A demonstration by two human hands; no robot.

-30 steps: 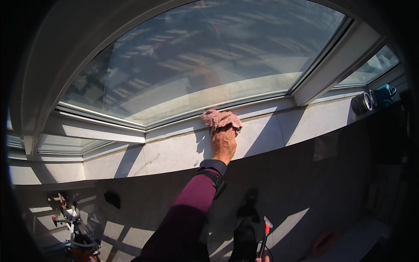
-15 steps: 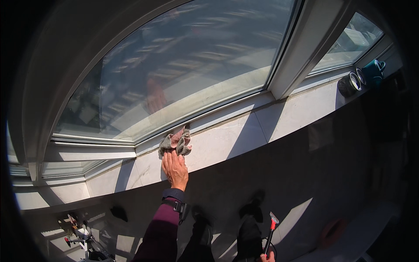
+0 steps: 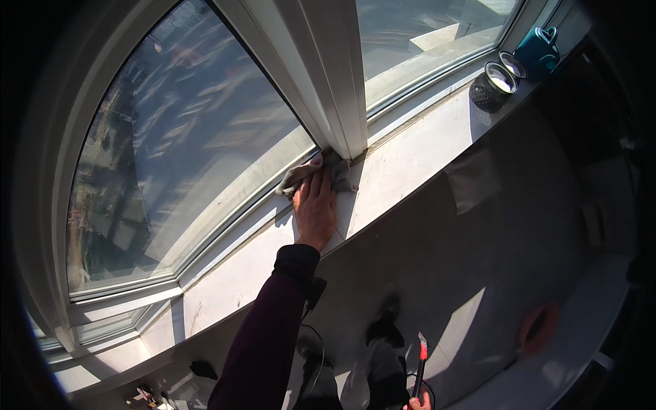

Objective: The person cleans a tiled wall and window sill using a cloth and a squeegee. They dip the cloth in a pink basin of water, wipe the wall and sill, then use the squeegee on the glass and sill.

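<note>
Pressing cloth (image 3: 316, 175) (grey) against sill (image 3: 410, 160).

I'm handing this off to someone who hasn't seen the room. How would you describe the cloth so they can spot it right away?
Start at the thick white window post between the two panes and follow it down to the pale windowsill. At its foot lies the cloth, a small crumpled grey-beige rag pressed under the left hand. It is the only soft thing on the sill; the teal mug and dark round holder stand far off at the right end.
</note>
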